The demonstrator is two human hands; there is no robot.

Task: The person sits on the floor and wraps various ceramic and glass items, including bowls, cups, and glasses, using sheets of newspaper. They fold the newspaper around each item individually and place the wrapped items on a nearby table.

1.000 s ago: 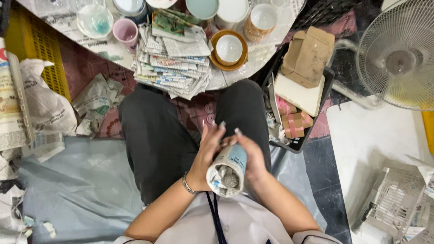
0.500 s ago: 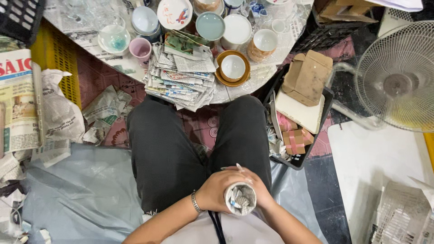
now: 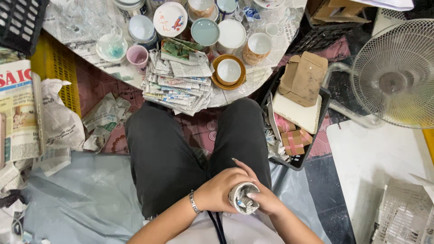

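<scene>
Head view: our forearms cut off at bottom edge. We cannot make out what bundle [image 3: 244,198] holds; only crumpled newsprint stuffed in its round open end shows. Left hand [image 3: 220,190] wraps bundle's left side, right hand [image 3: 264,199] clasps right side, thumb pressed on paper at mouth. Bundle sits over our lap, between both hands. Beyond knees: ragged newspaper stack [image 3: 176,83], glossy cups [image 3: 229,71] on table [image 3: 86,45].

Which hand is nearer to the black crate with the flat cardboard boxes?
The right hand. It sits on the side of the wrapped cup toward the black crate; the left hand is on the cup's far side, farther away.
</scene>
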